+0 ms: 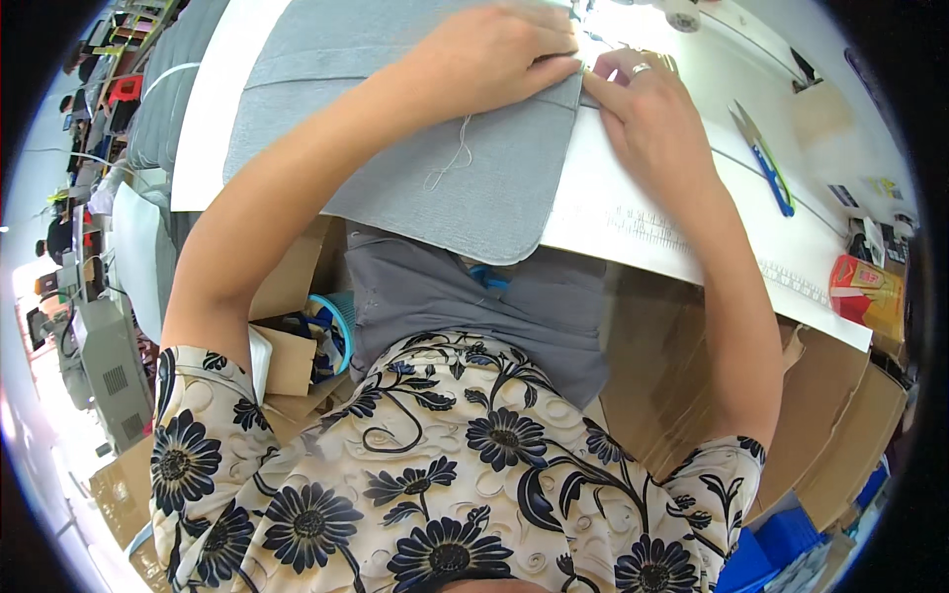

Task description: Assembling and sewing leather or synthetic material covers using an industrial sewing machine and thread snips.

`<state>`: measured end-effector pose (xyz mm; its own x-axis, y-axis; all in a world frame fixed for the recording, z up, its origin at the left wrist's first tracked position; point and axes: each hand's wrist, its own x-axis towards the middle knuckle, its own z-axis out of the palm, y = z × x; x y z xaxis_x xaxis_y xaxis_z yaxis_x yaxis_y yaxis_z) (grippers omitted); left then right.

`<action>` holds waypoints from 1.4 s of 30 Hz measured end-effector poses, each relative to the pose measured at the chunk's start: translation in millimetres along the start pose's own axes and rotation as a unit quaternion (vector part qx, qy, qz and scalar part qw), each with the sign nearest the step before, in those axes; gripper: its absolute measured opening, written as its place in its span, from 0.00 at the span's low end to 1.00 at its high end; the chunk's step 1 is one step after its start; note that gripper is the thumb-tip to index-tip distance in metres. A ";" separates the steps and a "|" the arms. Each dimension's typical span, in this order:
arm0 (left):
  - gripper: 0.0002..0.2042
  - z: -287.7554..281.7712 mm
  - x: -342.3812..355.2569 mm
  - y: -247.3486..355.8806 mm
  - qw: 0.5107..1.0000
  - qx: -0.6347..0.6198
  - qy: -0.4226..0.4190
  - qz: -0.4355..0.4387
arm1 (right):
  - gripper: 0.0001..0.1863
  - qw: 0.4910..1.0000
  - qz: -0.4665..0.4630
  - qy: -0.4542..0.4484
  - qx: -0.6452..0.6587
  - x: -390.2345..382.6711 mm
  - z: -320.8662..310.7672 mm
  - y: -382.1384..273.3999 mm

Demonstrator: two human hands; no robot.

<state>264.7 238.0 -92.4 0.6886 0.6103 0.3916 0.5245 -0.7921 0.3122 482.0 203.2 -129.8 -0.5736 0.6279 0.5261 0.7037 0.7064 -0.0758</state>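
Head view. The gray cloth (pixel 504 168) lay on the white table (pixel 603 188) toward 12 o'clock, beneath the left hand and forearm. A loose thread (pixel 464 143) lay on top of it. The left hand (pixel 499 54) was at 12 o'clock, palm down on the cloth, with thumb and forefinger close together at the right edge. The right hand (pixel 652 109) was between 1 and 2 o'clock, with thumb and forefinger narrowed at that same edge and the other fingers curled. Whether either hand pinched the cloth firmly could not be told.

Handling: the cloth appeared light, soft and flexible, unlikely to break but liable to crease or shift. The side margins seemed the best holding points, with a flat palm steadying the middle.

Edges and room: the rounded lower corner reached slightly past the table's front edge, above the gray trousers (pixel 474 316). A machine part (pixel 682 15) limited movement toward 1 o'clock. The blue-handled snips (pixel 773 180) lay at 2 o'clock, well apart from the cloth, points facing away from the wearer. The widest strip of visible tabletop ran from the cloth's right edge toward 3 o'clock, crossed by the right forearm (pixel 727 257).
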 end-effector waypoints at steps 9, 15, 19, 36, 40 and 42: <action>0.13 0.3 20.2 23.5 0.996 0.056 -0.020 -0.068 | 0.07 0.999 0.006 0.004 0.034 5.9 -9.7 14.5; 0.13 1.1 -9.8 45.5 0.994 0.074 -0.001 -0.080 | 0.05 0.999 -0.012 0.026 -0.023 -5.4 -22.8 -18.2; 0.15 25.3 -22.2 39.3 0.992 0.109 0.010 -0.064 | 0.06 0.996 0.090 -0.012 0.021 -16.4 -25.9 -43.9; 0.19 10.9 -113.3 107.9 0.998 0.054 -0.037 0.027 | 0.10 0.405 0.497 0.139 0.755 -107.5 10.2 -176.0; 0.16 13.5 -118.2 101.9 0.994 0.093 -0.004 0.050 | 0.10 0.409 0.515 0.150 0.738 -106.2 13.7 -183.8; 0.16 13.5 -122.1 104.8 0.995 0.079 -0.007 0.057 | 0.09 0.412 0.511 0.164 0.737 -106.5 11.6 -185.3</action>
<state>242.3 80.3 -119.1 0.7542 0.5169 0.4049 0.5141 -0.8485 0.1254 407.9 9.2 -181.7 -0.0354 0.9364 -0.3491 -0.6492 -0.2871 -0.7044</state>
